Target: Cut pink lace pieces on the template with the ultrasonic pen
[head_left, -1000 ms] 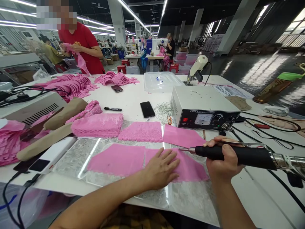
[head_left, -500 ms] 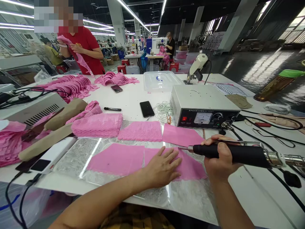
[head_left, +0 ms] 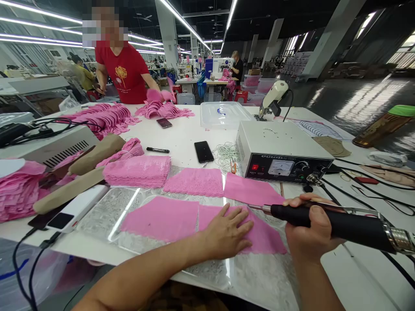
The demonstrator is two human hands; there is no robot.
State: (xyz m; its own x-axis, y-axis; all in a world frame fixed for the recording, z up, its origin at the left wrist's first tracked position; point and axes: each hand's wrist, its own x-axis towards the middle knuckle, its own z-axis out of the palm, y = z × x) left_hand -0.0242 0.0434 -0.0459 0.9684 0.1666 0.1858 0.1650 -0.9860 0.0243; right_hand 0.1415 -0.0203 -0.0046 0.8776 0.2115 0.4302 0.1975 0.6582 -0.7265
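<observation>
Spread flat, grasping nothing, my left hand (head_left: 228,235) lies on a pink panel (head_left: 267,237) atop the worktop (head_left: 181,140); my right hand (head_left: 309,233) grips a black tool (head_left: 359,229), tip (head_left: 266,209) at the panel's upper edge, where I judge light, steady guidance best.

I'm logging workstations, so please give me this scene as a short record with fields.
left hand: spread on a pink fabric piece
right hand: gripping a black-handled tool, its tip by that piece's far edge
surface: transparent sheet on a white table
beyond: pink lace stack, black phone, control box with red switch
co-worker: person in a red shirt across the table
</observation>
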